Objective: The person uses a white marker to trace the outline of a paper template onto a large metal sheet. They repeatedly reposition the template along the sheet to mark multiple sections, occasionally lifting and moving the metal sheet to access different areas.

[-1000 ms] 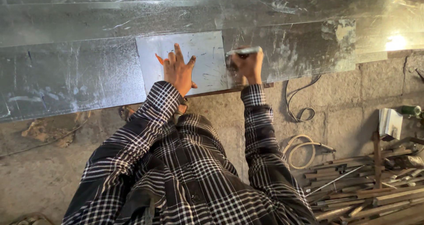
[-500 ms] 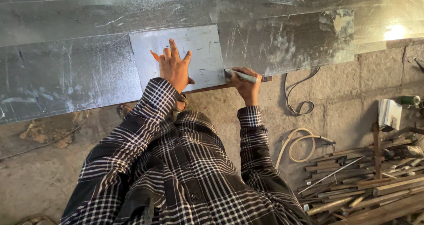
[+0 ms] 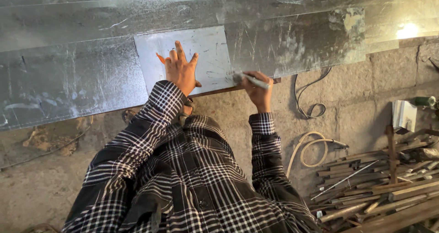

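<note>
Left hand (image 3: 182, 69) spread flat, fingers splayed, pressing a small pale metal plate (image 3: 185, 55) laid on long galvanised sheets (image 3: 297, 36). Right hand (image 3: 258, 90) closed around a light-coloured marker (image 3: 250, 80), tip touching the plate's right edge, just beside the left hand. Below the right hand, concrete floor, a looped hose (image 3: 311, 148) and a heap of rusty rods (image 3: 384, 194).

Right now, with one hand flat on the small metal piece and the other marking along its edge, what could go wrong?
The small metal piece could slip under the left hand, skewing the line. The marker in the right hand runs beside a thin edge that might cut skin. The cable on the floor could catch a foot.
</note>
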